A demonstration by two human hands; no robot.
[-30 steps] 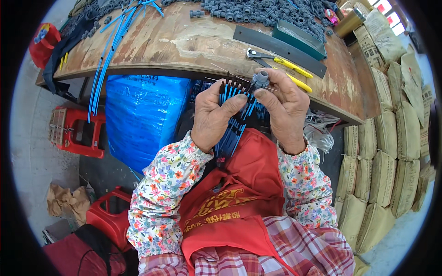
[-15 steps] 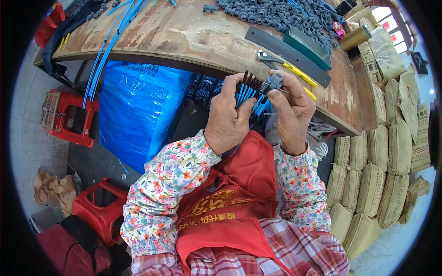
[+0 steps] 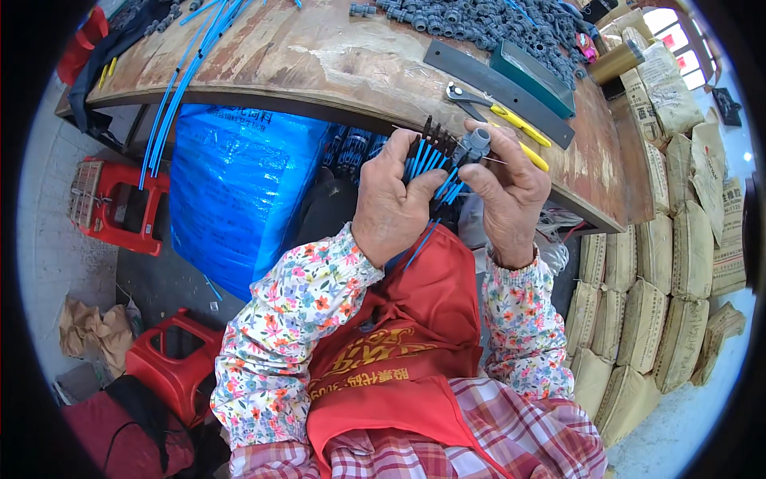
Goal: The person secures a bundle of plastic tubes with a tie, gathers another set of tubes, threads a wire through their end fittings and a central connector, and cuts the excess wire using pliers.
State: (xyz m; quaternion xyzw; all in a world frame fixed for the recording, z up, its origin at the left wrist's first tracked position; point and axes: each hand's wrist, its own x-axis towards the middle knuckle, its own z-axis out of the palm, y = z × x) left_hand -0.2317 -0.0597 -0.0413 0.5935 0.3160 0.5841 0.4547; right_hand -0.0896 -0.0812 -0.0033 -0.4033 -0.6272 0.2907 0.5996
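My left hand (image 3: 389, 201) is closed round a bundle of thin blue rods with black tips (image 3: 428, 158), in front of the table's near edge. My right hand (image 3: 513, 195) pinches a grey plastic threaded fitting (image 3: 477, 140) between thumb and fingers. The fitting sits right beside the bundle's right side. A thin pale wire or needle pokes out past the right fingers; where it starts is hidden. One blue rod (image 3: 420, 246) slants down below the hands over the red apron (image 3: 435, 295).
On the wooden table (image 3: 319, 60) lie yellow-handled pliers (image 3: 511, 120), a flat grey bar (image 3: 479, 84), a teal tray (image 3: 533, 84) and a heap of grey fittings (image 3: 471, 24). Blue rods (image 3: 179, 100) overhang its left edge. A blue bag (image 3: 239, 184), red stools (image 3: 171, 359) and stacked sacks (image 3: 638, 319) surround me.
Both hands keep their hold and stay nearly in place. The fitting has tilted slightly, and the right hand has shifted a little to the right.
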